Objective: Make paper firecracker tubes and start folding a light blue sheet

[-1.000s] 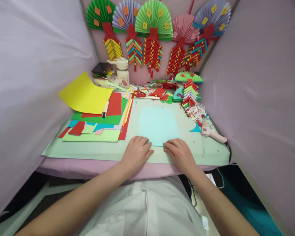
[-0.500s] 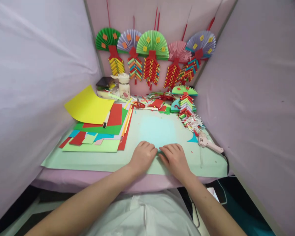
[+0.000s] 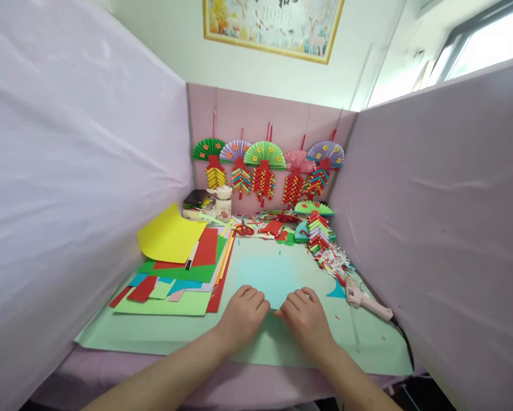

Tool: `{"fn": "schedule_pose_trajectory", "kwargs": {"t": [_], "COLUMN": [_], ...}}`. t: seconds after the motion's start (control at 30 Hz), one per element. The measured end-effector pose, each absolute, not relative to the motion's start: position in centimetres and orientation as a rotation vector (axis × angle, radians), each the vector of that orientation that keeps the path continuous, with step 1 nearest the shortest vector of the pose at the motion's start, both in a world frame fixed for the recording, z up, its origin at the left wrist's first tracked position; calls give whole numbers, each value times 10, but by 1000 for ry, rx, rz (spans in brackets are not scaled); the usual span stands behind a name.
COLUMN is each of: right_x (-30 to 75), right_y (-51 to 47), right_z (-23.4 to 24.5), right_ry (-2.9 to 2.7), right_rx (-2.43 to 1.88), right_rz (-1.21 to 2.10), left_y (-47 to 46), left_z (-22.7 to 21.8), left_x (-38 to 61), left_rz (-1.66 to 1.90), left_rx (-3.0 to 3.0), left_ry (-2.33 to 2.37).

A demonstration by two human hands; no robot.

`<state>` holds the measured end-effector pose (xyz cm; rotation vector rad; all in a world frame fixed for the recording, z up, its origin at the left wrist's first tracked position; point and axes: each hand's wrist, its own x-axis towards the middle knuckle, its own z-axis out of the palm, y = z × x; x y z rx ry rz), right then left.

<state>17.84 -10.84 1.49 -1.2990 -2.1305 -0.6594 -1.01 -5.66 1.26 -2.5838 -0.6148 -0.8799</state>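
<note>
A light blue sheet of paper (image 3: 267,274) lies flat on the pale green mat (image 3: 188,334) in front of me. My left hand (image 3: 244,314) is closed with curled fingers at the left part of the sheet's near edge. At the right part of that edge, my right hand (image 3: 306,317) is closed in the same way, thumb and fingers pinching the paper. A small gap separates the two hands, and the near edge shows between them. The fingertips themselves are mostly hidden behind the knuckles.
To the left lies a stack of coloured paper with a yellow sheet (image 3: 170,237) on top. Red scissors (image 3: 245,230) and paper scraps lie at the back. A glue gun (image 3: 365,299) rests at the right. Fan ornaments (image 3: 265,154) hang on the pink back panel.
My view has tilted up, so a framed picture and a window now show. The right hand has moved slightly away from the left, widening the gap along the paper's near edge.
</note>
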Motion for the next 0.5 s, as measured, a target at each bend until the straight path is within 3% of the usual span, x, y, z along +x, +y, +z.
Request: {"fn": "schedule_pose_trajectory", "kwargs": {"t": [0.5], "right_x": [178], "right_y": [-122], "right_z": [14], "right_ry": [-2083], "right_rx": [-1108], "right_rz": [-716], "left_y": [-70], "left_z": [20], "left_x": [-34], "left_rz": [-963], "left_rx": [-2525], "left_ry": [-566]}}
